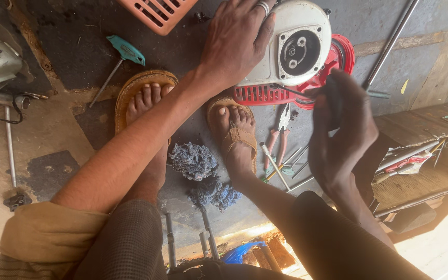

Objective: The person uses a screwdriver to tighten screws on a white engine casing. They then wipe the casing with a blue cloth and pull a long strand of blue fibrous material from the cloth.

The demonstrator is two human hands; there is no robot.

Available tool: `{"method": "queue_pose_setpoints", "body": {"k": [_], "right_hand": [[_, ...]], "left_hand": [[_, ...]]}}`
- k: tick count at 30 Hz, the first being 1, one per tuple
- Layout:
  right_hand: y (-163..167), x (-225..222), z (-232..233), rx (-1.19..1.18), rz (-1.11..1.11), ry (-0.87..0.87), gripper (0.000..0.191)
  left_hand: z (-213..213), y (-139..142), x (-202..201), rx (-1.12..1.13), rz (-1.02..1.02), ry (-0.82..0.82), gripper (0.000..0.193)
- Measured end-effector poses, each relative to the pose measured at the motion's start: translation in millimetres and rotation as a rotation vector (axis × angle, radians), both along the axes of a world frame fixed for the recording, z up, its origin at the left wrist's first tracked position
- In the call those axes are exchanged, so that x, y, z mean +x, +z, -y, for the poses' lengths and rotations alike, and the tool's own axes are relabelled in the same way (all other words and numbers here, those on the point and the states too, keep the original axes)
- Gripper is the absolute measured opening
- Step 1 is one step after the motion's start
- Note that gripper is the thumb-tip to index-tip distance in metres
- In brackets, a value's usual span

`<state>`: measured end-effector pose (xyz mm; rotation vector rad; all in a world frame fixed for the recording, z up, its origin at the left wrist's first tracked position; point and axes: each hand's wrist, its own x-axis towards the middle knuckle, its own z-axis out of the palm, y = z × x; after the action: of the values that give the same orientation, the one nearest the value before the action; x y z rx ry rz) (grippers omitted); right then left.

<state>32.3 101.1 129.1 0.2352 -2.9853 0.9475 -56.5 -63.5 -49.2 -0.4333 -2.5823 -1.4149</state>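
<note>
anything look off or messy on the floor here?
Cluttered, nothing visibly broken. Tools lie loose: pliers and thin rods beside the right foot, a teal T-handle wrench beyond the left sandal, a frayed blue rag between the feet. The left hand rests on the white housing; the right hand is blurred.

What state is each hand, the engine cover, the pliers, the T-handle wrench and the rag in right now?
left hand: flat on the cover, pressing it down
right hand: raised, closed around a dark object
white and red engine cover: lying on the floor
pliers: lying untouched
teal T-handle wrench: lying untouched
blue rag: crumpled between the feet
</note>
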Motion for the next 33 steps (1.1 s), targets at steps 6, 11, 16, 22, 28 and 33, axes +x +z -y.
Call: {"method": "queue_pose_setpoints", "body": {"k": [6, 11, 16, 22, 28, 33], "right_hand": [[11, -10, 1, -0.053, 0.017, 0.020, 0.022], [26, -20, -4, 0.117, -0.223, 0.202, 0.027], [7, -49, -7, -0.182, -0.078, 0.108, 0.020], [-14, -84, -10, -0.310, -0.043, 0.111, 0.027], [-27, -104, -7, -0.291, -0.087, 0.142, 0.011], [-35, -112, -9, -0.393, -0.063, 0.158, 0.011]], "left_hand": [[0, -1, 1, -0.024, 0.029, -0.007, 0.032], [1, 0, 1, -0.029, 0.086, -0.028, 0.031], [-1, 2, 0, -0.033, 0.068, -0.012, 0.037], [-1, 0, 1, -0.032, 0.076, -0.020, 0.039], [0, 0, 2, -0.016, 0.080, -0.038, 0.042], [0, 1, 1, -0.030, 0.098, -0.039, 0.042]]}}
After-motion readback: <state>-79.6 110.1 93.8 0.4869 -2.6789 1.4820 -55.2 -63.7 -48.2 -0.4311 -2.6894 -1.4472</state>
